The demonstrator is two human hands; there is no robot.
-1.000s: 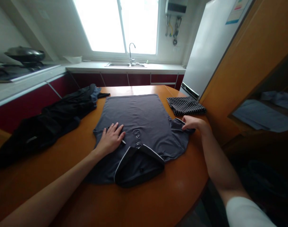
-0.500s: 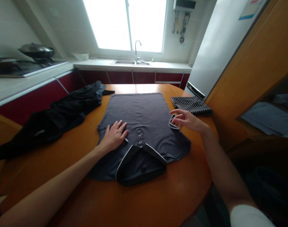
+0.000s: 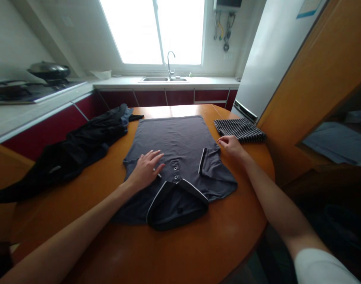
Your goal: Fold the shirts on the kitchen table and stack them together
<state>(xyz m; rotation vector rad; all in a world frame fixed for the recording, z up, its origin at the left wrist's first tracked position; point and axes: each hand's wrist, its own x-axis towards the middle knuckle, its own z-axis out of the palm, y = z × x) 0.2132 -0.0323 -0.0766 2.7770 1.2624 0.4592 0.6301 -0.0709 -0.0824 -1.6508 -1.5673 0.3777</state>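
Two bare hands of mine are at the gray shirt (image 3: 180, 138), which lies spread on the orange-brown tabletop (image 3: 180, 252) with its hem toward the window (image 3: 180, 35) and its collar (image 3: 177, 225) nearest me. My left hand (image 3: 145, 169) has its grip open, palm down and fingers spread over the left part of the shirt, the thumb close to a short white-edged strip (image 3: 159, 175); I can't tell how firmly it presses. My right hand (image 3: 231, 145) is at the shirt's right edge, fingers curled in near the thumb, and I cannot tell whether that grip is closed or has any cloth in it. Just beside it, the right sleeve (image 3: 212, 162) lies folded inward on the shirt, its black-and-white cuff (image 3: 202, 160) facing the button placket (image 3: 176, 172), where two pale round fasteners show. The collar stands out as a dark loop with white piping. Beyond my right hand, a striped cloth (image 3: 239, 130) lies folded near the tabletop's edge, and to my left a heap of dark clothes (image 3: 85, 142) stretches along the other side. Past the tabletop are a sink (image 3: 155, 79) with a tall faucet (image 3: 169, 65), a lidded pan (image 3: 49, 71) on the stove and a pale fridge (image 3: 262, 59).
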